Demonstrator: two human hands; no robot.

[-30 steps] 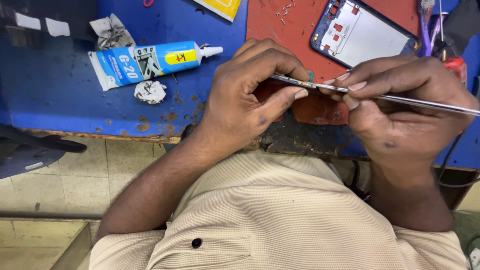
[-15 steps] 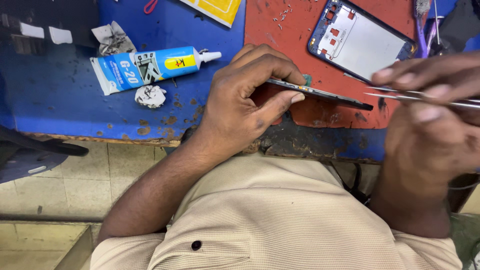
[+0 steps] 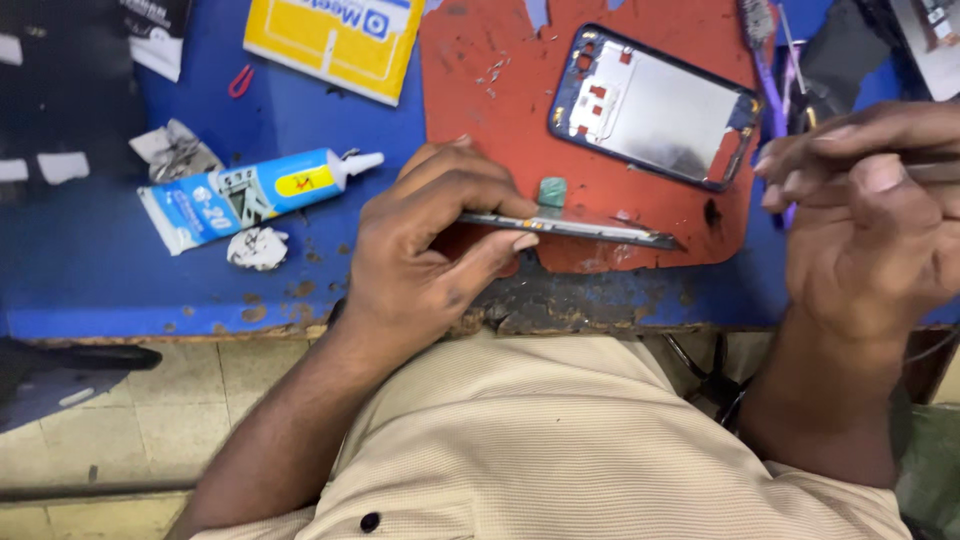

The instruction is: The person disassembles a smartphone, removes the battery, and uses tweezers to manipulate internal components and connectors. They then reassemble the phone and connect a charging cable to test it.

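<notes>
The left hand pinches a thin phone panel edge-on, thumb beneath and fingers along the top edge, holding it level just above the near edge of the red work mat. The panel runs out toward three o'clock from the fingers, its free end unsupported. The right hand sits well apart at three o'clock, closed around a slim metal tool that may be tweezers or a pry blade; the view is too poor there to say which.

To work this panel well, the judgement is that the left grip should stay light and near the frame edge, since a thin panel held by one end flexes easily. Bringing the tool in flat along the seam, not at a steep angle, would spare the edge. Resting the free end on the mat would steady it.

At twelve o'clock from the panel lies an open blue phone frame, with a small green piece between the two. A blue glue tube lies at nine o'clock on the blue surface, beside crumpled paper scraps.

The tool's tip is cut off by the picture's right edge, and the panel's faces cannot be seen edge-on.
</notes>
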